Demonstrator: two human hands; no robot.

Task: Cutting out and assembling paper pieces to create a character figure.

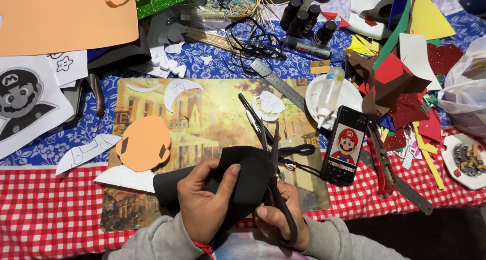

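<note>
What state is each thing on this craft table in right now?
Black foam sheet: curled, held in left hand.
Scissors: blades open, in right hand.
Phone: screen lit, showing a cartoon figure.
Glue bottle: lying on its side on a white plate.
Paint bottles: capped.

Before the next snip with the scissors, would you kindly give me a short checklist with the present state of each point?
1. Left hand grips the black foam sheet: ok.
2. Right hand holds the black-handled scissors: ok.
3. Blades meet the sheet's edge: ok.
4. Left fingers clear of the blades: ok, the thumb lies apart from them.
5. A marked cutting line on the sheet: cannot tell.
6. Black smartphone showing a cartoon figure lies clear of the scissors: ok.
</note>
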